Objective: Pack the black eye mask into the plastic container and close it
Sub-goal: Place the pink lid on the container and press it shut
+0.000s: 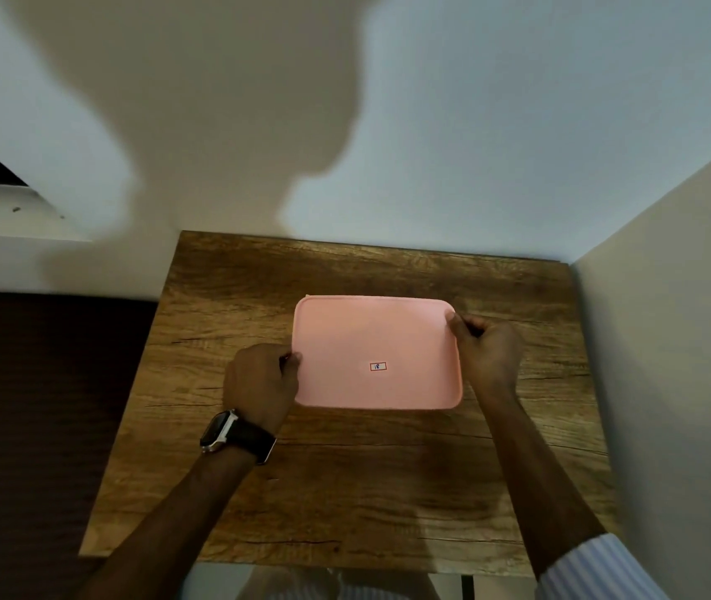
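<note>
Pink lid (377, 352) sits flat over the container at centre frame on the wood table (345, 478), a small red-bordered sticker (378, 366) just below its middle; the container body and the eye mask are hidden under it, so I cannot tell where the mask lies. My left hand (260, 383), watch (232, 433) on the wrist, is curled with fingertips pinching the lid's left edge. My right hand (487, 348), striped sleeve (596, 569) at lower right of frame, is curled too, thumb and fingers nipping the lid's upper-right corner.
</note>
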